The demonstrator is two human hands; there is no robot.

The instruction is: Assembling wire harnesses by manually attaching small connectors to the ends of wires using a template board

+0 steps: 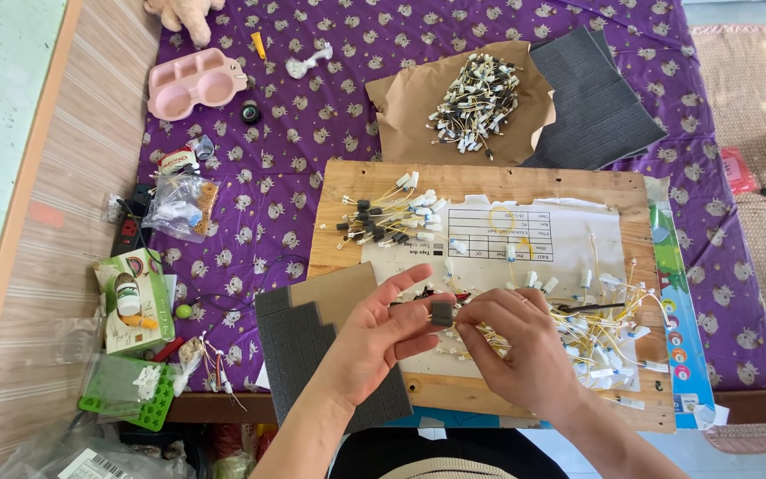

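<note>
A left hand (374, 341) pinches a small dark foam square (441, 312) above a wooden board (383, 182), while the right hand (520, 341) grips a yellow wire (480, 334) against it. Loose wires (613, 315) just beyond could snag; farther off, the finished pile (476, 102) sits on brown paper (401, 98).

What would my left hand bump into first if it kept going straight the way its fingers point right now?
Probably the right hand. The left hand points right, pinching a small dark grey foam square that the right fingertips already meet. Beyond lie loose yellow-wired white connectors on the wooden board.
</note>
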